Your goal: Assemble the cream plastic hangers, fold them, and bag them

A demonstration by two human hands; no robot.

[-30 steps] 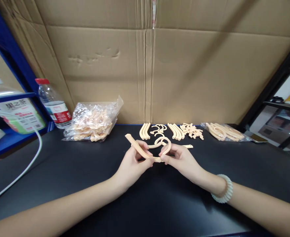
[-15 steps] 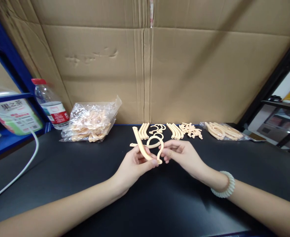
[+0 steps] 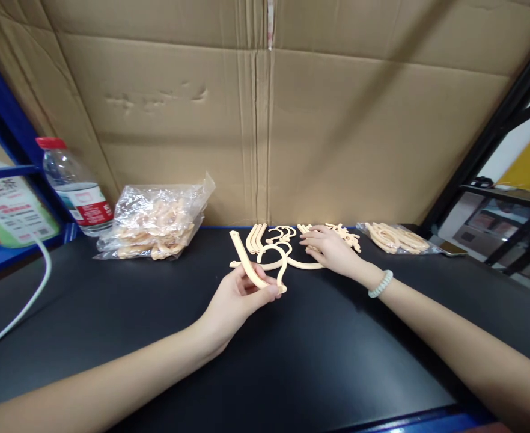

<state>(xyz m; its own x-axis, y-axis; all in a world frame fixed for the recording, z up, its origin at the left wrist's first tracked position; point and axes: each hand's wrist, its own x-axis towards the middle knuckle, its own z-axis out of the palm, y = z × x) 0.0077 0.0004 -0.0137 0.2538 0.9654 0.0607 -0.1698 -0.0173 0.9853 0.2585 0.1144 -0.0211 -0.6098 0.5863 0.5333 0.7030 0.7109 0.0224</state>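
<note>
My left hand (image 3: 235, 299) is closed around the lower end of a beige curved plastic arm (image 3: 243, 255), which tilts up to the left. A beige plastic hook (image 3: 283, 267) rises from the same end, near my thumb; the join is partly hidden by my fingers. My right hand (image 3: 337, 251) reaches over the beige parts at the back, its fingers stretched out and apart, with nothing visible in them. Under it, several strips (image 3: 304, 228) and a heap of small parts (image 3: 348, 235) are partly covered. A long curved piece (image 3: 303, 264) lies just in front of those fingers.
Several strips (image 3: 256, 239) and small hooks (image 3: 276, 235) lie at the back. Bagged beige parts (image 3: 152, 225) stand left, beside a water bottle (image 3: 78, 192); another bag (image 3: 395, 238) lies right. A white cable (image 3: 39, 300) runs along the left. Cardboard (image 3: 179, 132) rises behind the black table (image 3: 292, 367).
My right hand has let go of the hook and moved right and back, over the parts. My left hand still holds the curved arm. The whole view has shifted slightly.
</note>
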